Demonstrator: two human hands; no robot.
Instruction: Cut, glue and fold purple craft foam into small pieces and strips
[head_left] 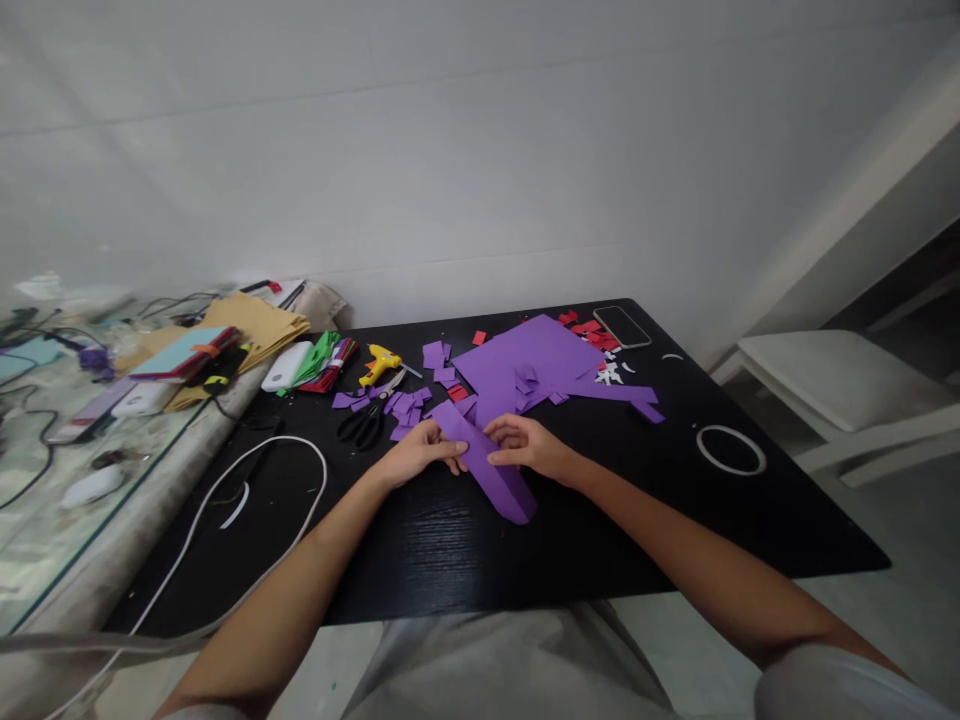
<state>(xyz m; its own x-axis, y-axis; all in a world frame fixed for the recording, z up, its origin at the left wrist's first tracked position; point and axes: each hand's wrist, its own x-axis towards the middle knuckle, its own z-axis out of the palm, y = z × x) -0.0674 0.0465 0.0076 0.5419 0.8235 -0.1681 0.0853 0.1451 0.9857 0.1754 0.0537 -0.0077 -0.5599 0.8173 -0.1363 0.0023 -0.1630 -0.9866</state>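
Note:
A folded strip of purple paper (491,470) slants above the black table between my two hands. My left hand (422,450) pinches its left edge, thumb on top. On the other side, my right hand (531,446) grips the strip with thumb and curled fingers. Just beyond lies a large purple sheet (536,350) with a curled offcut on it. Small purple paper pieces (409,408) are scattered to the left, beside black-handled scissors (369,415). Behind the scissors sits a yellow glue gun (379,364).
Red scraps (600,338), white scraps (611,374) and a phone (622,326) lie at the back right. A white ring (731,450) rests on the right. A white cable (319,470) loops across the left. Bundled green strips (319,358) lie near a cluttered glass table (45,540).

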